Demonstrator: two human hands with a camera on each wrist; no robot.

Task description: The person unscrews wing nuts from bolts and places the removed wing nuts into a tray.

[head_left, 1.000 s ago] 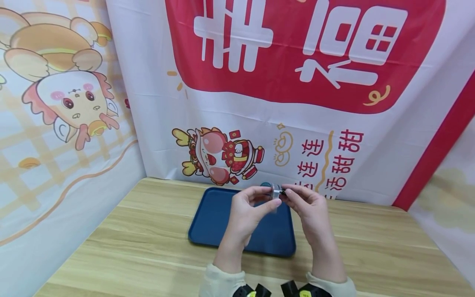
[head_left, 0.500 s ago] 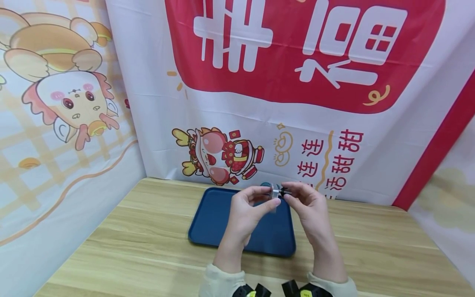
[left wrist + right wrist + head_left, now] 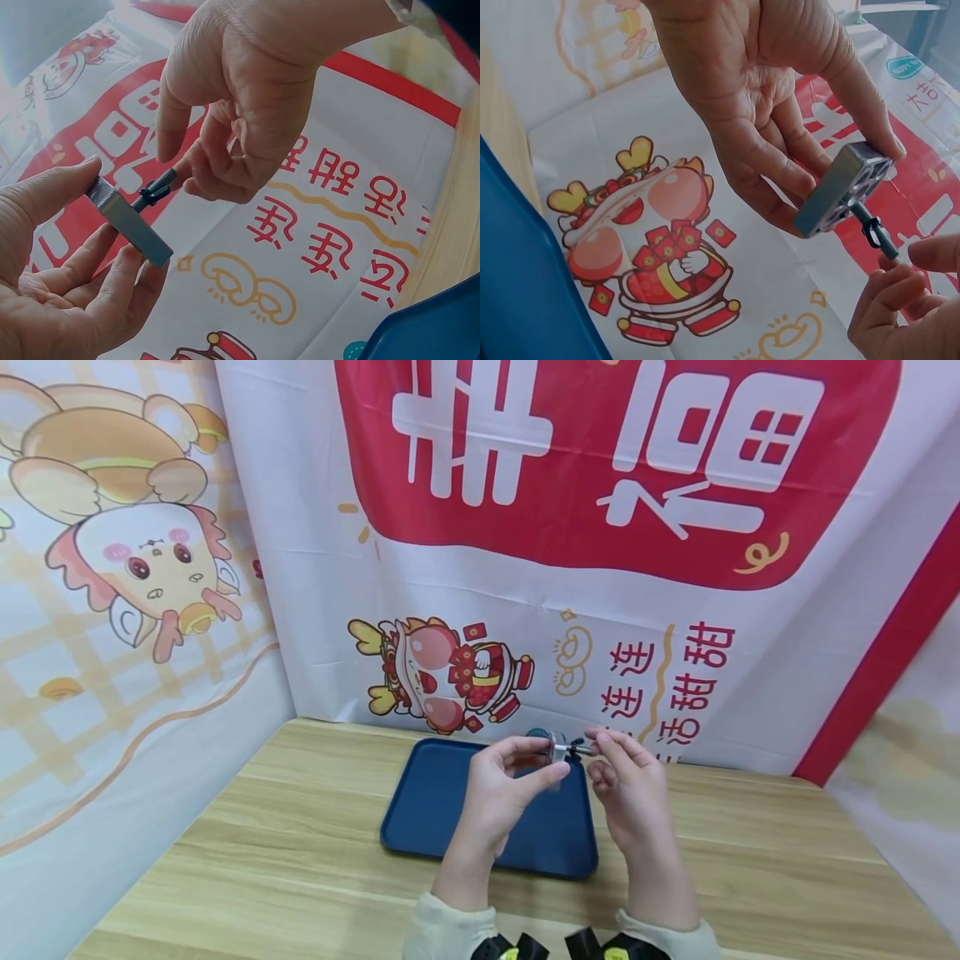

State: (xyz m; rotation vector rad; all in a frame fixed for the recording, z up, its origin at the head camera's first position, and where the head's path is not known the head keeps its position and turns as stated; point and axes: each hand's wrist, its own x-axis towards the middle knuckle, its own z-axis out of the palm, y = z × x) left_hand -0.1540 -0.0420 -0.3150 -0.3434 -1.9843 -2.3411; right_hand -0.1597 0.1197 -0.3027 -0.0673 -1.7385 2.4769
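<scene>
My left hand point(image 3: 502, 789) holds a small square metal block point(image 3: 133, 225) by its edges, between thumb and fingers, above the tray. From the middle of the block's ribbed face, seen in the right wrist view, a threaded bolt point(image 3: 166, 180) sticks out toward my right hand. A black wing nut point(image 3: 872, 232) sits part way along the bolt. My right hand point(image 3: 632, 789) has its fingertips right at the bolt's free end, clear of the wing nut. Whether they pinch the bolt or only touch it, I cannot tell.
A dark blue tray point(image 3: 435, 802) lies on the wood-grain table point(image 3: 300, 843) under my hands. Behind it hangs a white and red printed cloth point(image 3: 465, 577), and another printed cloth point(image 3: 150, 710) covers the left side.
My right fingers were around the wing nut close to the block; they have drawn back rightward to the bolt's end, leaving the nut uncovered. My left hand stays in place.
</scene>
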